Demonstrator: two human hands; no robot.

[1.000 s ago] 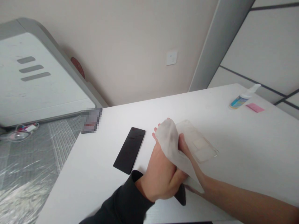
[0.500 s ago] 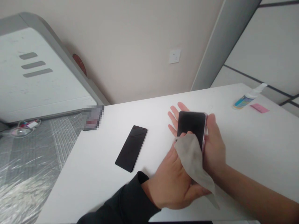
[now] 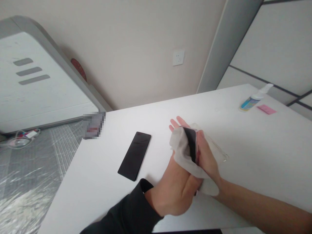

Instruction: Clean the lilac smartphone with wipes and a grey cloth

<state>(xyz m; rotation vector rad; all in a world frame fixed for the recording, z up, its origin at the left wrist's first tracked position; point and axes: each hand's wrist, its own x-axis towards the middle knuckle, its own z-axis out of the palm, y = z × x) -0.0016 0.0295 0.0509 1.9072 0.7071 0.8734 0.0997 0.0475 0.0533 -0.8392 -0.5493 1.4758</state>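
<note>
Across top of frame: pale wall (image 3: pixel 131 48); through centre: white surface (image 3: pixel 97 182); lower left: plastic sheeting (image 3: pixel 29 182). Lower centre: right hand (image 3: pixel 208 156), gripping phone (image 3: pixel 192 141) from below, apparently to brace it against left hand (image 3: pixel 177 191), clasping grey cloth (image 3: pixel 180 144) over dark face. Left of centre, set apart, perhaps for elbow room: second phone (image 3: pixel 135 156). Past right hand, partly hidden: clear case (image 3: pixel 219 149). Upper right: spray bottle (image 3: pixel 254 99), just beside pink piece (image 3: pixel 266 109).

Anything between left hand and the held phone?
Yes, the cloth: it lies between the left hand and the phone, covering part of the phone and leaving a strip of its upper right bare. Whether any finger touches the phone directly underneath is hidden. Nothing else visible is in between.
</note>
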